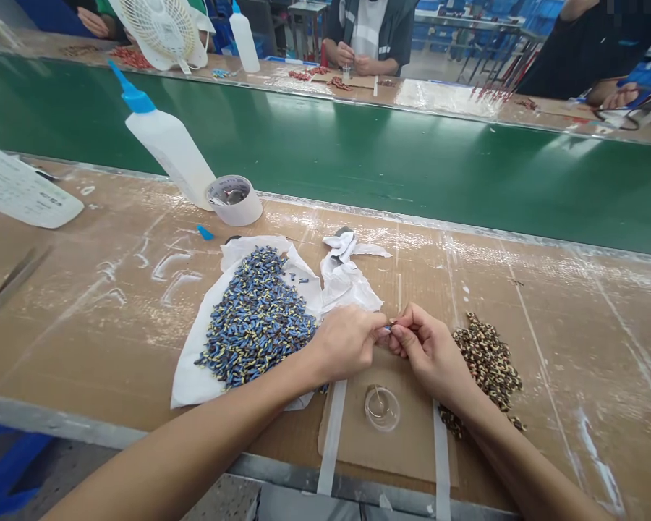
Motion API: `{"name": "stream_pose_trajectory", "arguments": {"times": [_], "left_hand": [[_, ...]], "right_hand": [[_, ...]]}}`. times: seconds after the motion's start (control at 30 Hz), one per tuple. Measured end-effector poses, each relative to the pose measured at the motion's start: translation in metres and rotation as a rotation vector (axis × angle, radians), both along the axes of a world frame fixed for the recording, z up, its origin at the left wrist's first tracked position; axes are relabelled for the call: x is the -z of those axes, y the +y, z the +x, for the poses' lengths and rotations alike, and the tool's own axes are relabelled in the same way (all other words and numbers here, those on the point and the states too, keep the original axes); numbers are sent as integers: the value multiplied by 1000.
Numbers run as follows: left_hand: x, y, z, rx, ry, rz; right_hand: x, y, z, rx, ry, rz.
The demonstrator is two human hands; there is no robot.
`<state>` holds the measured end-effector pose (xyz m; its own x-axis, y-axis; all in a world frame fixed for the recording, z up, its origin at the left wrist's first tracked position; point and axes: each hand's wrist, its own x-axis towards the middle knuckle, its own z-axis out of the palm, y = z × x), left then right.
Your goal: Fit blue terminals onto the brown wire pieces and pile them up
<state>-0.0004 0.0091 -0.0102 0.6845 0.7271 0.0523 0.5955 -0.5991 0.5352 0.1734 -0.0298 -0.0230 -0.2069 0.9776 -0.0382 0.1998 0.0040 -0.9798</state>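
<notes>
My left hand (350,340) and my right hand (423,344) meet above a taped-down cardboard piece (404,456). The left fingers pinch a small blue part (386,329), which touches the right fingertips. Whatever the right hand pinches is mostly hidden by its fingers; only a dark bit shows. Below the hands a small clear cup (383,409) holds a thin stick leaning inside. A heap of small blue, yellow and black parts (257,318) lies left of my left hand on a white sheet (192,383). Beside my right wrist is a pile of dark and tan small parts (488,362).
Crumpled white tissue (347,278) lies beyond my hands. A tape roll (236,201) and a blue-tipped squeeze bottle (171,148) stand at the back left. A green conveyor belt (325,152) runs across. Past it are co-workers, a fan (163,29) and another bottle (244,40).
</notes>
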Motion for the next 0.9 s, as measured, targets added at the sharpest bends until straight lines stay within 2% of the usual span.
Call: {"name": "stream_pose_trajectory", "arguments": {"times": [0.3,0.5,0.63,0.9], "left_hand": [[-1,0,0,8,39,-20],[-8,1,-5,50,-134,-152],[-15,2,-7,48,-238,-249],[-15,4,-9,27,-282,-338]], "right_hand": [[3,-1,1,-16,-39,19],[-5,-1,-3,4,138,-80],[-13,-1,-1,-1,214,-78],[-23,1,5,-22,245,-85]]}}
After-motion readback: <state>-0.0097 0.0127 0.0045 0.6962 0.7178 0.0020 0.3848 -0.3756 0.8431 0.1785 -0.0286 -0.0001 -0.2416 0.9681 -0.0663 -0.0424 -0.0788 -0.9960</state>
